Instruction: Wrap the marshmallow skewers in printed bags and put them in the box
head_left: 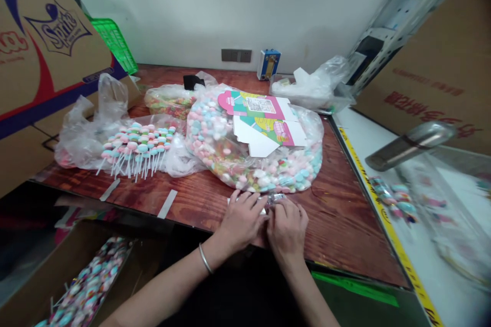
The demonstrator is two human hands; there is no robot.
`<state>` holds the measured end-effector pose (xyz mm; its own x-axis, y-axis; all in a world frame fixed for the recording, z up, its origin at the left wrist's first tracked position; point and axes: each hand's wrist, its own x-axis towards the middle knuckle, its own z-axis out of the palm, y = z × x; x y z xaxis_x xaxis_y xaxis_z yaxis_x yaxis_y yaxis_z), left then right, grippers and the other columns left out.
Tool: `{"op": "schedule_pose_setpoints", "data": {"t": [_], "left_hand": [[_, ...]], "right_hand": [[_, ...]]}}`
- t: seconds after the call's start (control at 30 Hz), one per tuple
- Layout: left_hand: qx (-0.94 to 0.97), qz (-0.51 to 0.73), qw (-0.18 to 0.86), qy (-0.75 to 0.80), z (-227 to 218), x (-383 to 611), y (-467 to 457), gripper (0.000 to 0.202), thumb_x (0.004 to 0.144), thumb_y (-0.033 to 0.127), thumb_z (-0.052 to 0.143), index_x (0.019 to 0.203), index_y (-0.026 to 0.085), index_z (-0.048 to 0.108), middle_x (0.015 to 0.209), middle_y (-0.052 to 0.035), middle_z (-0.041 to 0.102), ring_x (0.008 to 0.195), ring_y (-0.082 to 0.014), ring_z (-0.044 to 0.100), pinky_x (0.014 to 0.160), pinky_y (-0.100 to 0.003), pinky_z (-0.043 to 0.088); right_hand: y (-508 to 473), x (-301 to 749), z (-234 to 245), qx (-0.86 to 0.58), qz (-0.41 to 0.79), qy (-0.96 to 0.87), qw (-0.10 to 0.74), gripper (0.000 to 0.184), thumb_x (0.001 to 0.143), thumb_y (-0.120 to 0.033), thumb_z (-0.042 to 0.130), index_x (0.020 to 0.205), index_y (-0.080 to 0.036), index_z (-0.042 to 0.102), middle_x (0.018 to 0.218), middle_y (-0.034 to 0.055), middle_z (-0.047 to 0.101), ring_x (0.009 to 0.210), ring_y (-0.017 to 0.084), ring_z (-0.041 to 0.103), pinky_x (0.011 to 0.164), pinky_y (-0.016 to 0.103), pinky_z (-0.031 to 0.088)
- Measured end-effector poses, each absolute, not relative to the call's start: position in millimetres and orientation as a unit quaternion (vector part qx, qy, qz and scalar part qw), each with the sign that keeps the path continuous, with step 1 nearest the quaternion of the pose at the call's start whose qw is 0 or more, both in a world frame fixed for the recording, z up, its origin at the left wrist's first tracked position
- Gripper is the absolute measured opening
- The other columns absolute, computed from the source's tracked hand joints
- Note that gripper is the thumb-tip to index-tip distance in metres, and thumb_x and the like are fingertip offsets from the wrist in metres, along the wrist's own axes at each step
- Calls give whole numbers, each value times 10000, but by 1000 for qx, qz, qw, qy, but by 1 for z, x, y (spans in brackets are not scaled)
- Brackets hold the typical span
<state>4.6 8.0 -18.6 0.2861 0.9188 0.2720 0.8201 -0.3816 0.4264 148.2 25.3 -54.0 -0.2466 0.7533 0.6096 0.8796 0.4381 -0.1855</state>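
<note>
Close together at the table's front edge, my left hand [242, 216] and my right hand [287, 223] both have their fingers curled down onto a small shiny plastic wrapper [276, 197]. Most of that wrapper, and anything inside it, is covered by my fingers. Just beyond them lies a large clear bag of pastel candies [253, 180]. On top of the bag rests a flat, unfolded printed carton [282, 112] in pink, green and white. To the left, several candy lollipops [140, 147] with white sticks lie in rows on crumpled clear plastic.
An open cardboard box [42, 271] of wrapped candy sticks is at lower left. A Sprite carton [57, 69] stands left. Right of the yellow tape strip [368, 179] are a steel flask [410, 145] and wrapped candies [395, 199]. A plastic tray [310, 99] sits at the back.
</note>
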Motion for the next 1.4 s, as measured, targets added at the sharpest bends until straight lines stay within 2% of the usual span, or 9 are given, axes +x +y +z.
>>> {"op": "schedule_pose_setpoints", "data": {"t": [0.23, 0.4, 0.77, 0.87, 1.0, 1.1, 1.2, 1.33, 1.4], "left_hand": [[746, 228, 140, 609, -30, -4, 10, 643, 818, 385, 659, 1388, 227, 406, 1247, -85, 595, 1126, -252, 498, 914, -398, 405], [741, 239, 149, 610, -27, -3, 11, 667, 787, 334, 703, 1381, 233, 415, 1212, -89, 604, 1111, -256, 500, 911, -403, 390], [721, 314, 177, 592, -19, -1, 9, 581, 744, 263, 741, 1288, 224, 540, 1226, -113, 615, 1153, -294, 507, 985, -486, 372], [667, 395, 365, 515, -8, 19, -2, 409, 729, 305, 754, 1117, 205, 672, 1119, -114, 664, 1108, -299, 549, 986, -473, 384], [366, 412, 786, 279, 9, 60, -11, 574, 633, 423, 818, 1141, 200, 668, 1041, -102, 682, 992, -253, 614, 861, -380, 461], [144, 507, 830, 182, 18, 75, -2, 432, 689, 416, 787, 1040, 187, 687, 1038, -83, 670, 949, -185, 612, 824, -310, 456], [71, 589, 772, 228, 21, 74, 9, 244, 684, 279, 808, 862, 164, 688, 886, -33, 671, 791, -126, 606, 745, -264, 449], [87, 575, 757, 298, 13, 66, 11, 266, 624, 276, 846, 760, 135, 665, 722, -14, 636, 689, -112, 579, 663, -239, 428], [108, 576, 744, 321, 8, 66, 8, 273, 617, 280, 848, 762, 131, 671, 709, -12, 632, 672, -105, 568, 645, -230, 417]], "right_hand": [[29, 157, -38, -518, -145, -787, 301, 122, 898, -183, 501, 828, -155, 598, 946, 113, 675, 953, 233, 580, 1002, 476, 327], [40, 187, -23, -547, -226, -744, 310, 120, 902, -215, 513, 821, -149, 573, 921, 126, 669, 902, 235, 601, 964, 481, 374], [18, 205, 31, -541, -194, -694, 432, 38, 892, -153, 540, 908, -134, 569, 997, 140, 668, 943, 217, 631, 788, 302, 497], [9, 202, 44, -540, -164, -683, 463, 54, 893, -173, 545, 914, -130, 571, 992, 147, 663, 947, 226, 631, 813, 331, 497], [-4, 193, 48, -536, -108, -673, 498, 60, 896, -184, 547, 925, -141, 577, 997, 129, 650, 938, 211, 630, 826, 341, 496], [-12, 191, 42, -511, -80, -696, 499, 71, 885, -163, 557, 949, -157, 588, 1004, 104, 647, 997, 210, 614, 895, 371, 477], [-18, 194, 32, -524, 15, -667, 529, 176, 845, -205, 628, 1016, -177, 600, 1111, 105, 628, 1087, 230, 585, 964, 420, 444], [-17, 195, 16, -556, 368, -485, 566, 485, 788, -380, 700, 1203, -201, 523, 1175, 109, 629, 1052, 237, 621, 892, 409, 502], [-16, 192, 9, -533, 487, -423, 547, 441, 781, -425, 698, 1129, -192, 562, 1071, 85, 676, 971, 220, 647, 863, 381, 514]]}}
